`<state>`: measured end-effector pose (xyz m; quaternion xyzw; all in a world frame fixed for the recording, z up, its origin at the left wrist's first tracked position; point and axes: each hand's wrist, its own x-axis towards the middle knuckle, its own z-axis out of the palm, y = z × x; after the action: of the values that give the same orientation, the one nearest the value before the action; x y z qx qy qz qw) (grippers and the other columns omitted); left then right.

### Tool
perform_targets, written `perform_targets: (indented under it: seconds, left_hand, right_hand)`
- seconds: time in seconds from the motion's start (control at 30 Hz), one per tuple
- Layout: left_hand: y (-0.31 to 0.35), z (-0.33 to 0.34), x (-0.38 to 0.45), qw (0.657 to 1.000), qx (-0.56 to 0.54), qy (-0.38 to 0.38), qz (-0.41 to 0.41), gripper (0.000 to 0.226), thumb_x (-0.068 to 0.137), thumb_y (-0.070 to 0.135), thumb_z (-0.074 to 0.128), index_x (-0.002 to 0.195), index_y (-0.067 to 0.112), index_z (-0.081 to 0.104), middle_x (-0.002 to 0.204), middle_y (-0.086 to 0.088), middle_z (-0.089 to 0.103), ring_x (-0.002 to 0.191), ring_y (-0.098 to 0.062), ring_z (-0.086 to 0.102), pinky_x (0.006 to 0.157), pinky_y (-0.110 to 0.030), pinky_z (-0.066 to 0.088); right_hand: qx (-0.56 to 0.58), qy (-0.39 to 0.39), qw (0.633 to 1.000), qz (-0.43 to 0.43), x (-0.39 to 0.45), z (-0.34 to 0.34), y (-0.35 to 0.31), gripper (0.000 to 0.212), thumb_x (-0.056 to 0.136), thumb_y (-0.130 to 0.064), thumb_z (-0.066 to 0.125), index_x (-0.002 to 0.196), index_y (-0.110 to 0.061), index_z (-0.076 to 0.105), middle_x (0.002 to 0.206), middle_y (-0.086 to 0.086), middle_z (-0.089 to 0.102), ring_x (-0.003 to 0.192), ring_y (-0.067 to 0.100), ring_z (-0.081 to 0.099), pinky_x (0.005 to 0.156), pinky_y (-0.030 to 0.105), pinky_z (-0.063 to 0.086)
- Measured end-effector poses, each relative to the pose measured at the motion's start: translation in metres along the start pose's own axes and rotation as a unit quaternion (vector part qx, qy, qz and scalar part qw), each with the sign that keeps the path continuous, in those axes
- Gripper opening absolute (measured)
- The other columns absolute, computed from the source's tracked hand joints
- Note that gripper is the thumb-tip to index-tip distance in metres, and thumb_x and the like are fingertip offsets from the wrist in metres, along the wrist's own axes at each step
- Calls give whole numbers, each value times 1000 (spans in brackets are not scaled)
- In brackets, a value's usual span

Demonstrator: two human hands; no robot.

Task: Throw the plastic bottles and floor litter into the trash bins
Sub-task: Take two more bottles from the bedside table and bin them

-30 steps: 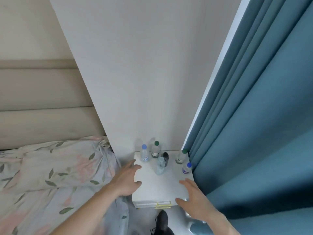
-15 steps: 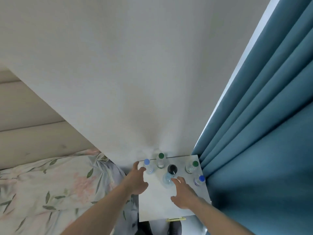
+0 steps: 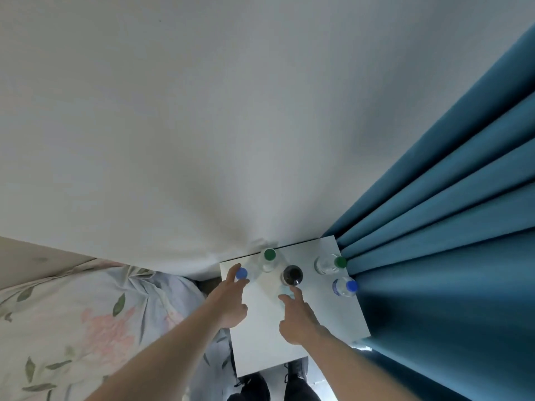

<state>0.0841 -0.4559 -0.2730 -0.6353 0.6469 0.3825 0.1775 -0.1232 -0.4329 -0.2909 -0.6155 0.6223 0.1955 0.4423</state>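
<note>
Both hands reach along the white tabletop [image 3: 327,319] to gather bottles clustered at its far edge: the left hand [image 3: 231,302] has its fingers round the blue-capped bottle [image 3: 241,274] at the far-left corner, the right hand [image 3: 298,316], fingers spread, touches the clear bottle [image 3: 285,292] beside the dark-capped bottle [image 3: 293,275], gripping nothing yet

A table [image 3: 327,319] stands against the wall [image 3: 231,125], with a bed [image 3: 86,328] to its left and a curtain [image 3: 448,241] to its right. Six bottles stand on the table's far half. At the back left is one bottle [image 3: 241,274], with a second [image 3: 269,257] just right of it, nearest the wall. In the middle stands a third [image 3: 293,274], and a fourth [image 3: 285,293] just before it. At the right, beside the curtain, a fifth [image 3: 328,263] stands behind a sixth [image 3: 344,286]. The left hand [image 3: 231,302] touches the back-left bottle; the right hand [image 3: 298,316] touches the fourth.
</note>
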Motion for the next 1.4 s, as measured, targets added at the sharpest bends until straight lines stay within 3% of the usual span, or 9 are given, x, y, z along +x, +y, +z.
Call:
perform_targets:
  seconds: [0.23,0.4,0.57,0.7,0.8,0.97,1.17,1.3,1.4]
  left_hand:
    - [-5,18,-28,995,-57,63,54,43,97,22,56,140,26,59,153,18,16,80,-17,63,83,-31,51]
    - [-2,19,-94,959,-184,213,24,17,86,24,73,88,40,78,124,36,45,72,3,63,66,-9,43]
    - [0,22,-169,918,-265,295,-24,20,74,18,85,75,36,78,115,25,63,71,6,60,64,-7,42]
    - [1,27,-225,899,-274,337,-49,22,76,16,85,77,36,77,116,23,65,71,2,65,67,-13,52]
    - [17,44,-271,874,-265,394,-107,21,80,15,84,75,32,74,112,25,66,69,3,64,67,-19,54]
    - [64,102,-334,789,-330,438,-278,29,85,18,81,74,28,56,102,26,64,72,3,65,66,-24,55]
    - [146,167,-402,622,-460,468,-427,34,84,31,80,92,33,47,94,28,67,75,11,65,58,-27,50]
    - [187,223,-444,563,-459,503,-468,46,85,29,79,114,43,46,109,26,59,84,6,64,65,-27,52]
    - [219,267,-476,527,-441,516,-511,40,87,26,76,114,46,54,114,24,52,89,2,61,64,-25,53]
  right_hand:
    - [86,107,990,13,-29,5,7,42,92,5,58,120,-27,60,134,-9,36,95,16,63,77,16,50]
    - [120,161,979,-32,-97,-7,9,39,95,0,56,102,-39,60,123,-20,41,94,8,65,81,11,48]
    - [81,118,984,-109,-146,-30,8,42,97,-2,58,106,-44,62,123,-21,42,104,3,61,95,14,50]
    - [39,57,978,-196,-154,-55,4,39,97,-6,60,112,-41,63,119,-23,46,107,2,58,84,0,42]
    - [-10,0,963,-268,-156,-73,0,39,96,-7,60,113,-42,63,117,-28,47,103,-2,60,86,5,45]
    - [-87,-61,924,-367,-165,-88,-14,40,96,-11,61,118,-44,61,120,-29,48,99,-1,61,87,17,52]
    - [-138,-117,871,-457,-204,-64,-28,35,90,-17,68,113,-42,63,116,-24,52,90,2,63,84,18,52]
    - [-195,-177,815,-516,-238,-28,-44,32,88,-19,72,109,-43,65,112,-22,56,86,2,63,77,12,48]
    - [-246,-209,766,-555,-269,9,-61,32,85,-21,75,106,-43,66,110,-23,57,85,2,63,78,15,50]
